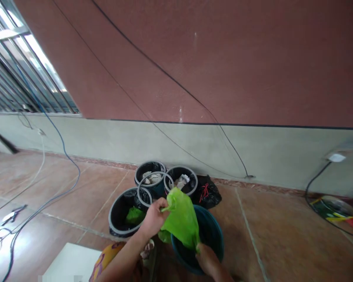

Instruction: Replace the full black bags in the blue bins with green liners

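Grasping a bright green plastic bag (pixel 182 220), left hand (pixel 153 219) and right hand (pixel 208 260) are slanting it over a round teal plastic bucket (pixel 215 235), right hand nearer the bucket, toward the tiled floor's (pixel 282 231) wall-side edge.

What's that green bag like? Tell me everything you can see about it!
The bright green, floppy bag looks like thin plastic. It is wrinkled and spread slantwise between two hands: the left hand grips its upper end, the right hand its lower end. Part of it hangs over the open, round teal bucket. I can't tell whether anything is inside it.
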Motion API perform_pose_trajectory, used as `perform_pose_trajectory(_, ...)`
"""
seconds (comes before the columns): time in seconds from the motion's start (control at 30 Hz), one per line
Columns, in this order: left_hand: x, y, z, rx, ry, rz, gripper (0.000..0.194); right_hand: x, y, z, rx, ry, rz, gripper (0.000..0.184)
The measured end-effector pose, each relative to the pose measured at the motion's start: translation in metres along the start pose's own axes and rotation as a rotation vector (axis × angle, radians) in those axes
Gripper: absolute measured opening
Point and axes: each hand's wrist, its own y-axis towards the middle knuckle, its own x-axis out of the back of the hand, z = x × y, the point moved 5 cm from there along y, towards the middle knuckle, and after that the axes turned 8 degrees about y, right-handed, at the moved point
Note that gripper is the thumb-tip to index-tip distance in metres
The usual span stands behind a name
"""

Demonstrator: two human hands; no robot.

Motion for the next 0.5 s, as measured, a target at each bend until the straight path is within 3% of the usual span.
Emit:
perform_pose_trajectory(0.1, -0.033, -0.02, -0.008, -0.15, 0.362, 0.255, 0.018, 0.014, -0.001, 0.006, -0.033, -0.023, -0.032, 0.043)
perform_pose_trajectory(0.2, -0.075, -0.043, 0.002, -0.207, 0.561, 0.464, 0.022, 0.057, -0.007, 0.016, -0.046, 0.032, -0.113, 0.042)
perform_pose_trajectory(0.3, -0.108, -0.058, 0.007, -0.239, 0.654, 0.614, 0.022, 0.102, -0.018, 0.034, 0.038, 0.11, -0.143, 0.033)
perform_pose_trajectory(0.4, -0.126, -0.065, 0.003, -0.247, 0.704, 0.691, 0.025, 0.128, -0.03, 0.053, 0.115, 0.143, -0.161, 0.044)
perform_pose_trajectory(0.5, -0.133, -0.075, -0.004, -0.318, 0.703, 0.755, 0.025, 0.125, -0.039, 0.062, 0.152, 0.095, -0.131, 0.057)
